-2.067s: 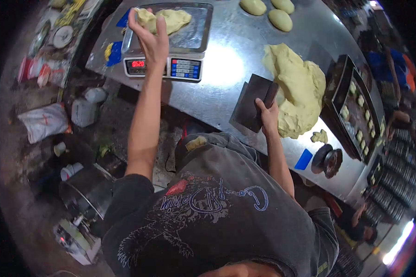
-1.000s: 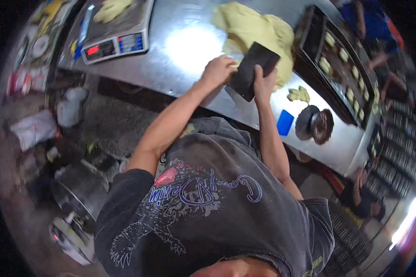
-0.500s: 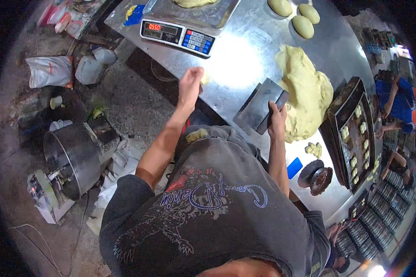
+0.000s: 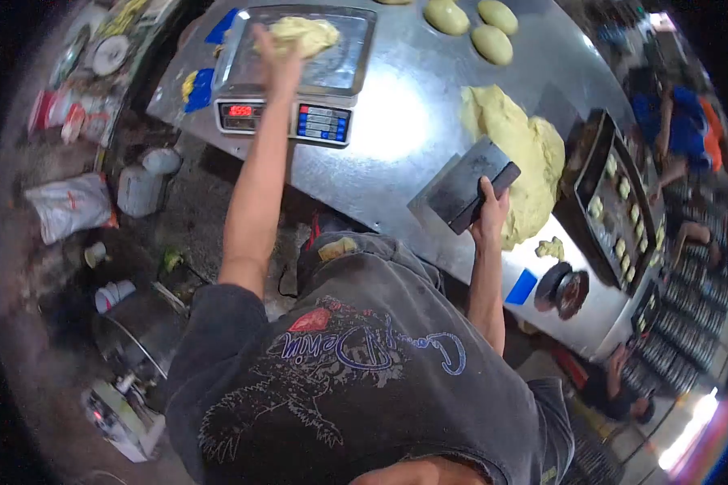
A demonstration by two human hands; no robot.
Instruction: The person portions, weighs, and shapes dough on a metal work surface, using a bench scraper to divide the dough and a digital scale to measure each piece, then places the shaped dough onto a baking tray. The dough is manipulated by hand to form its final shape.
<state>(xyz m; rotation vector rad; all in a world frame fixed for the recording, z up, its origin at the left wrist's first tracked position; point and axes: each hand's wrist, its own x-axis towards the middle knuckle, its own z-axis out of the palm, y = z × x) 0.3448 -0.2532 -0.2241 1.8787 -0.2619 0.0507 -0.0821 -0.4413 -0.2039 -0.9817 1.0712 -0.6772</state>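
My left hand (image 4: 280, 66) reaches over the steel tray (image 4: 352, 69) of a digital scale, its blurred fingers spread at the left edge of a pale dough lump (image 4: 307, 36). The scale's red display (image 4: 240, 111) is lit beneath my forearm. Closed round the dark handle of a wide metal dough scraper (image 4: 467, 182), my right hand (image 4: 490, 212) holds the blade over the table's near side. Directly beyond the scraper spreads a large yellow dough mass (image 4: 526, 153).
Three smooth dough balls (image 4: 492, 44) sit at the table's far side. A dark baking tray (image 4: 611, 202) with small dough pieces stands right. Nearer are a blue plastic scraper (image 4: 522, 286), a dough scrap (image 4: 551, 248) and a dark round object (image 4: 562, 289). Other people work at far right.
My left hand has moved from the table's near edge up over the scale tray, beside the dough lump. The right hand keeps the scraper near the big dough. The whole view has shifted.
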